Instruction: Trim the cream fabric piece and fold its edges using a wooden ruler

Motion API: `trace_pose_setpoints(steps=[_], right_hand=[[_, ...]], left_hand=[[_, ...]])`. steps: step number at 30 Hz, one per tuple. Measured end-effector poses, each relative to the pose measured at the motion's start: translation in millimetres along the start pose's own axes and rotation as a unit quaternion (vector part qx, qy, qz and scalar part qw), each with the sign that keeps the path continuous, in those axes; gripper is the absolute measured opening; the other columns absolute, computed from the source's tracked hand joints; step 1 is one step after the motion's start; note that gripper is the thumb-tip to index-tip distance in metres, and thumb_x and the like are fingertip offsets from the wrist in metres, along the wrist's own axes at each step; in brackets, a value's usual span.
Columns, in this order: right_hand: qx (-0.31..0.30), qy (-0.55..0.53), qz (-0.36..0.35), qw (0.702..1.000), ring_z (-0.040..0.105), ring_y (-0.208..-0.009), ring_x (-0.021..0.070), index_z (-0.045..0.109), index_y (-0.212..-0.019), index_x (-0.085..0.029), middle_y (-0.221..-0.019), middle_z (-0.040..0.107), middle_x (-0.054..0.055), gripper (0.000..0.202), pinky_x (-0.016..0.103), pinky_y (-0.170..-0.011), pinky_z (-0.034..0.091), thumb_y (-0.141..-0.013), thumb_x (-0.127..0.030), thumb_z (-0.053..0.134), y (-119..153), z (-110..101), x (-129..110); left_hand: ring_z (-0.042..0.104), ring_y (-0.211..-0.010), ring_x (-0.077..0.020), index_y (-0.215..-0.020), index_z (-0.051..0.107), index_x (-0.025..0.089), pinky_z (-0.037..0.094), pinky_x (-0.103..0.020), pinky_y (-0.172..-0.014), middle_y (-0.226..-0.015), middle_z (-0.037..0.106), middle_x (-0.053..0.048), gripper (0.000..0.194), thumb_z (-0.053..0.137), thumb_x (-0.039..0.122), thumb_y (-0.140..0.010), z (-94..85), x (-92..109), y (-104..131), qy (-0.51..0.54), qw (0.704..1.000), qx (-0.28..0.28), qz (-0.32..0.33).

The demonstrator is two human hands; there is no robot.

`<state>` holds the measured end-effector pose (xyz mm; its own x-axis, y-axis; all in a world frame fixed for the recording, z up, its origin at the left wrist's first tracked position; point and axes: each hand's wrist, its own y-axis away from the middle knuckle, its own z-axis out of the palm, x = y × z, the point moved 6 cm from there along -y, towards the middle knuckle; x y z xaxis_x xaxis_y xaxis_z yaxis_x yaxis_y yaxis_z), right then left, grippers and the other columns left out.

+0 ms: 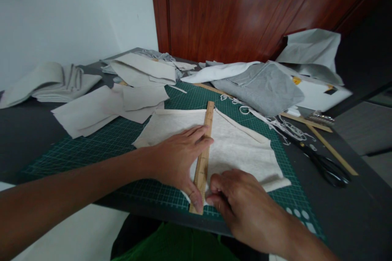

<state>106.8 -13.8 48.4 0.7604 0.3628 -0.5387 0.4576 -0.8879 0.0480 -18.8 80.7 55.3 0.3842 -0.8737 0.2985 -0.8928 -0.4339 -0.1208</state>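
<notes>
A wooden ruler [202, 167] lies lengthwise across a piece of off-white cloth [239, 142], which is spread on a green cutting mat [128, 187]. My left hand [180, 159] rests on the ruler with fingers and thumb spread, thumb near its close end, pressing rather than gripping. Just right of the ruler's near end, my right hand [245, 200] is closed in a pinch low over the cloth. Whatever its fingertips hold, if anything, is hidden. The cloth has folded strips along its far edges.
Black-handled scissors [327, 165] and tangled white cords [288, 128] lie at the right. Cut cloth pieces [88, 110] and a folded fabric stack [55, 81] are at the left. Grey fabric [260, 85] and a white box [321, 94] stand behind, before a wooden panel [220, 12].
</notes>
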Motion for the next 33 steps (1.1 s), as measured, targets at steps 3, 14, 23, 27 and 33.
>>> trace_pose_setpoints(steps=[3, 14, 23, 27, 33], right_hand=[[0.001, 0.001, 0.001, 1.000, 0.065, -0.074, 0.0221, 0.064, -0.085, -0.022, -0.078, 0.071, 0.004, 0.010, 0.036, -0.069, 0.037, -0.094, -0.019, 0.060, 0.1, 0.0, 0.0], [0.014, -0.006, -0.007, 1.000, 0.066, -0.074, 0.0222, 0.066, -0.085, -0.021, -0.077, 0.072, 0.004, 0.012, 0.036, -0.069, 0.040, -0.094, -0.020, 0.059, 2.0, -2.3, -2.4], [-0.017, 0.014, 0.004, 1.000, 0.071, -0.073, 0.0239, 0.072, -0.083, -0.020, -0.080, 0.078, 0.007, 0.004, 0.034, -0.067, 0.044, -0.087, -0.021, 0.071, -3.8, 5.8, 2.8], [-0.070, -0.016, -0.009, 0.997, 0.070, -0.064, 0.0175, 0.077, -0.090, -0.023, -0.080, 0.080, 0.003, 0.015, 0.028, -0.059, 0.044, -0.100, -0.025, 0.066, -14.0, -21.3, 0.8], [0.120, 0.213, 0.025, 0.969, 0.079, -0.092, 0.0224, 0.077, -0.124, -0.021, -0.109, 0.085, 0.007, 0.036, 0.029, -0.082, 0.056, -0.112, -0.021, 0.042, -101.2, -125.2, 73.5]], left_hand=[[0.025, -0.160, -0.0510, -0.154, 0.049, 0.000, 0.028, -0.062, -0.128, -0.169, 0.028, -0.037, 0.142, 0.079, 0.094, -0.052, 0.7, -0.3, 0.4, -0.002, 1.000, -0.010, -0.006], [0.027, -0.158, -0.0521, -0.153, 0.050, 0.000, 0.026, -0.062, -0.129, -0.168, 0.029, -0.036, 0.143, 0.077, 0.096, -0.051, 0.7, -1.3, 0.8, -0.004, 1.000, -0.002, -0.003], [0.046, -0.145, -0.0438, -0.151, 0.049, 0.000, 0.032, -0.053, -0.124, -0.156, 0.049, -0.031, 0.119, 0.067, 0.090, -0.075, -9.4, -6.0, -7.4, -0.033, 0.999, 0.011, 0.018], [0.055, -0.127, -0.0411, -0.131, 0.063, 0.008, 0.041, -0.054, -0.115, -0.138, 0.060, -0.024, 0.103, 0.068, 0.091, -0.071, -10.5, -8.1, -12.7, -0.024, 0.999, 0.028, 0.024], [0.056, -0.121, -0.0377, -0.127, 0.064, 0.009, 0.041, -0.056, -0.112, -0.131, 0.063, -0.020, 0.083, 0.064, 0.081, -0.086, -6.9, -10.5, -14.2, -0.021, 0.999, 0.048, 0.000]])
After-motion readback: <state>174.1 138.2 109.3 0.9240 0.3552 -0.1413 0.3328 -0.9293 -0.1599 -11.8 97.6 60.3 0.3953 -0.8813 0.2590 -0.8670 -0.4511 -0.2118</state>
